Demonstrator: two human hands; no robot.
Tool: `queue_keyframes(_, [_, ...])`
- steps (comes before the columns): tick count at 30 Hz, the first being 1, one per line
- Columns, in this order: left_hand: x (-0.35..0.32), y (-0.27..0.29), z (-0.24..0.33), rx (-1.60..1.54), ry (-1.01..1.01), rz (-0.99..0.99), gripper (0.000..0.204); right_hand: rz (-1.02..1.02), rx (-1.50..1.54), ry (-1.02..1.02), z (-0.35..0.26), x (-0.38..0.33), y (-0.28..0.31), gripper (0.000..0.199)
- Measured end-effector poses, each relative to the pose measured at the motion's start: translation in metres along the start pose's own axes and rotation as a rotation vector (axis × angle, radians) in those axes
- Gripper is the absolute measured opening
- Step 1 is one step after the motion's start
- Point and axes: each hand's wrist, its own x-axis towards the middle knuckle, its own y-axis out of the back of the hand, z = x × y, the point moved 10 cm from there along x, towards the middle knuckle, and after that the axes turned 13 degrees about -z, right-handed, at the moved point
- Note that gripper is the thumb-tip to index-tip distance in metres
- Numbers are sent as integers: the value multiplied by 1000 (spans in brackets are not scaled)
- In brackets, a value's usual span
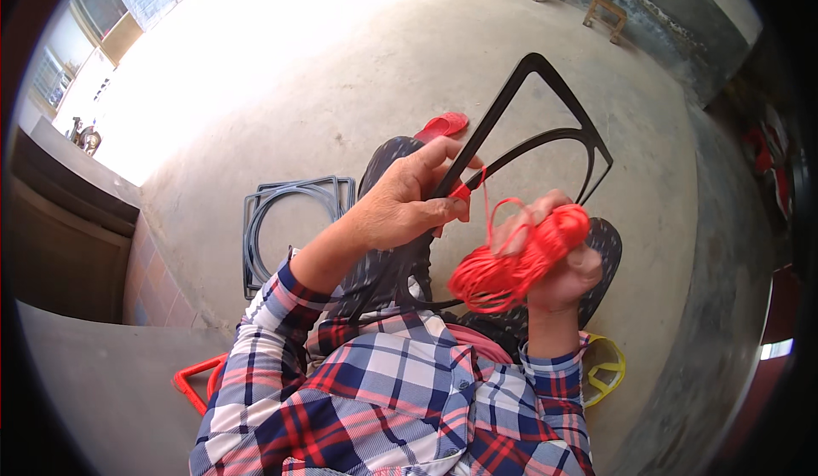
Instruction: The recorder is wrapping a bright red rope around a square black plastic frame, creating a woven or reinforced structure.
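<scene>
In my left hand (396, 199) is a black square frame (498, 111) with a curved ring inside it, gripped by one side bar and tilted up over my lap. A short band of red cord (461, 192) is wound around that bar beside my fingertips. My right hand (573, 282) is closed around a thick bundle of red cord (515, 263), just right of the bar. From the bundle a loose strand loops up toward the wound part. The lower part of the frame is partly hidden behind my left hand and forearm.
Grey-blue square frames with rings (298, 184) lie stacked on the floor to the left. A red frame (189, 384) is at lower left, a yellow-rimmed object (615, 378) at lower right. A red slipper (446, 124) shows beyond my knee. Wooden stools (607, 17) stand far right.
</scene>
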Motion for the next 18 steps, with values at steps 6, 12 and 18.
queue_keyframes(6, [-1, 12, -2, -29, -35, 61, 31, 262, 191, 114, -3, -22, 22, 48])
queue_keyframes(12, [-33, 56, -5, -135, -129, 256, 20, 291, -76, 449, -142, -122, 157, 34])
queue_keyframes(18, [-24, 33, 2, -29, 25, 230, 18, 442, -284, 95, -63, -36, 75, 78])
